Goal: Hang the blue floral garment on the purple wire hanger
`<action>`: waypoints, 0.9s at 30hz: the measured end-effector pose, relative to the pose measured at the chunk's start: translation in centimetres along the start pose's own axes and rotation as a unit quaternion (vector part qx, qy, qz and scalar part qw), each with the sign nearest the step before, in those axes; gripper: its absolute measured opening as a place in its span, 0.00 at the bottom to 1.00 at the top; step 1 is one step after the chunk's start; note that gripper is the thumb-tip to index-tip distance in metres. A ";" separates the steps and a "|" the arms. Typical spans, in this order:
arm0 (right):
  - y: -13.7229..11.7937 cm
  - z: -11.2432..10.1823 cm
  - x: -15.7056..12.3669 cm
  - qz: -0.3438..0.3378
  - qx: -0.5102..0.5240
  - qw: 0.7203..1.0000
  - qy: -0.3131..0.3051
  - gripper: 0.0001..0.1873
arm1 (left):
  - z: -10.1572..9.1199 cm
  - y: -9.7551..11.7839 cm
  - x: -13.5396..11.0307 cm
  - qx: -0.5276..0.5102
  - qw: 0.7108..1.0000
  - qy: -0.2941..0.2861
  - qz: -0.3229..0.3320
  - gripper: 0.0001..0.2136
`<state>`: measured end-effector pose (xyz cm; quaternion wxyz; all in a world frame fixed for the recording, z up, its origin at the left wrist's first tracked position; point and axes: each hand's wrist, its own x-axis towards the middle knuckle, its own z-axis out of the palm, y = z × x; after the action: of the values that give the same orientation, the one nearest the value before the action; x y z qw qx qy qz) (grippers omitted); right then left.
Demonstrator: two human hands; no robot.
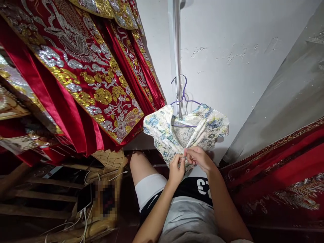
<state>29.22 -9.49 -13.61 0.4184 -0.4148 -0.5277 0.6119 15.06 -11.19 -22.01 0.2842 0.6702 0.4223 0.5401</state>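
Note:
A short-sleeved floral blouse (162, 131), white with blue and yellow flowers, hangs on a purple hanger (184, 98) in front of me. At the bottom of its V-shaped neckline, my left hand (177, 167) pinches the front edge of the cloth. My right hand (198, 158) is closed on the opposite front edge, its fingertips almost touching those of the left. Something small and dark shows between the fingertips, too small to name. The lower part of the blouse is hidden behind my hands and lap.
Red embroidered cloth (103, 96) with gold and silver sequins hangs at the left. Below it, a wooden slatted bench (48, 195) carries a phone (84, 198) and white cables (84, 222). More red cloth (283, 182) is at the right, by the white wall (227, 40).

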 end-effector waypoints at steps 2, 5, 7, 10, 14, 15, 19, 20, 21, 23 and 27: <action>-2.1 -0.1 0.7 -0.059 -0.003 0.996 0.062 0.24 | 0.4 -0.5 0.0 0.000 1.000 -0.017 -0.009 0.11; -6.3 0.1 2.7 -0.132 -0.009 0.984 0.119 0.23 | 1.3 -1.4 0.0 -0.014 0.999 -0.029 -0.018 0.11; -8.8 0.6 4.1 -0.177 -0.019 0.974 0.138 0.22 | 1.9 -2.2 -0.1 -0.017 0.999 -0.028 -0.017 0.11; -11.1 1.7 5.4 -0.220 -0.024 0.963 0.151 0.22 | 2.1 -3.2 0.2 0.002 0.999 -0.042 0.001 0.10; -11.5 1.9 5.2 -0.237 -0.027 0.962 0.131 0.24 | -0.2 -3.0 3.0 0.071 0.979 -0.183 0.061 0.09; -11.4 1.7 4.9 -0.242 -0.030 0.962 0.123 0.24 | -1.1 -2.3 4.3 0.085 0.969 -0.220 0.075 0.08; -11.0 1.5 3.6 -0.259 -0.049 0.956 0.125 0.22 | -5.0 3.5 10.3 0.043 0.976 -0.175 0.125 0.05; -10.9 1.7 3.3 -0.264 -0.058 0.954 0.132 0.21 | -5.6 5.2 11.7 0.012 0.982 -0.127 0.139 0.09; -10.9 1.8 3.0 -0.271 -0.068 0.950 0.138 0.19 | -6.2 6.8 12.9 -0.010 0.986 -0.074 0.152 0.12; -10.9 2.2 2.6 -0.287 -0.091 0.943 0.143 0.15 | -6.7 9.3 14.6 -0.005 0.983 -0.017 0.183 0.14; -10.6 2.1 3.1 -0.297 -0.108 0.935 0.163 0.12 | -6.0 11.4 16.2 0.064 0.966 0.001 0.252 0.09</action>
<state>27.08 -6.17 -3.09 0.6140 -0.3757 -0.6142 0.3233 13.17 -3.00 -3.10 0.0948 0.7711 0.2743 0.5668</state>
